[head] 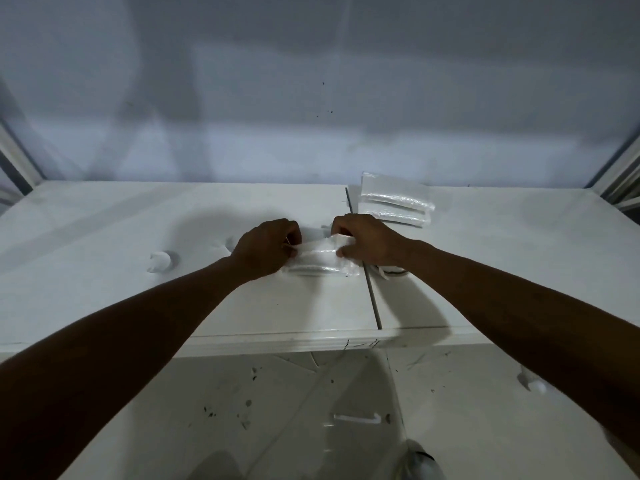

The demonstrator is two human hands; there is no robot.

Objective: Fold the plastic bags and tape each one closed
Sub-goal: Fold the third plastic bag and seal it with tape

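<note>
White bench point(104, 237) under a grey wall: my left hand point(266, 249) and right hand point(367, 242) each pinch, fingers curled, one end of a tape strip point(317, 244) stretched over the folded bag point(318, 267) at the middle. I judge this the taping step; next the strip must go down square across the fold and be pressed flat. More folded bags point(394, 202) lie stacked at one o'clock; whether any holds something I cannot tell.

The white table point(104, 220), split by a dark seam point(372, 292) running near to far just right of centre, carries a folded plastic bag point(318, 266) in the middle just left of that seam, a stack of folded bags point(394, 202) far right, and a small white roll point(160, 262) well apart on the left.
</note>
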